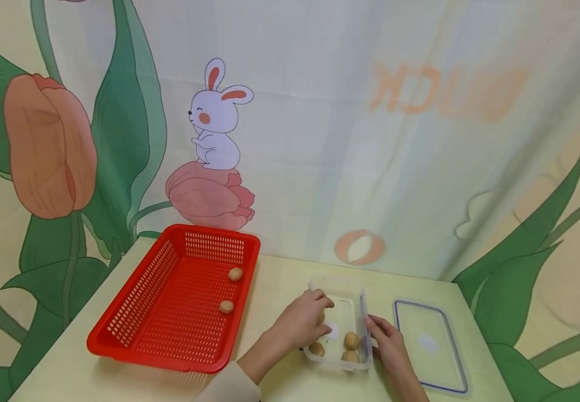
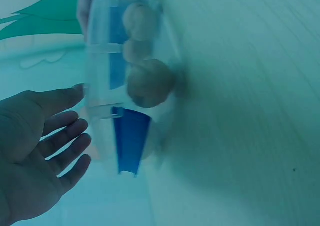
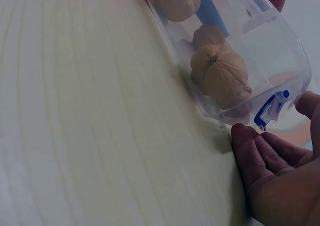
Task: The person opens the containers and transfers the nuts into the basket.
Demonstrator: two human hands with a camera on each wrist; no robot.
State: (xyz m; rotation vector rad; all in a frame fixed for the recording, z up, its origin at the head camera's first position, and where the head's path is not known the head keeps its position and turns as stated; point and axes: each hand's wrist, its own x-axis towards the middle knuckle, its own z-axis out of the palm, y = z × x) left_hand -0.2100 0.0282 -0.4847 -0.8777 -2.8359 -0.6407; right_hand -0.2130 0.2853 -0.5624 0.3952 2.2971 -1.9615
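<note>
A clear plastic food box [image 1: 337, 365] stands on the table with several walnuts [image 1: 351, 340] inside, mostly toward its near end. My left hand [image 1: 297, 321] reaches over the box's left side, thumb and fingers spread apart. In the left wrist view, the left palm [image 2: 30, 151] is bare and the fingers are loosely bent beside the rim. One walnut [image 1: 321, 317] shows partly behind this hand. My right hand [image 1: 389, 343] holds the box's right side, thumb at the upper edge. The right fingers [image 3: 245, 141] lie low against the outside, below a blue-edged clip [image 3: 270, 108].
Left of the box stands a red perforated plastic basket [image 1: 171, 357] holding two walnuts [image 1: 235, 274] near its right wall. A clear lid [image 1: 427, 324] with a blue seal lies flat at the right. A printed curtain [image 1: 310, 139] hangs behind the table.
</note>
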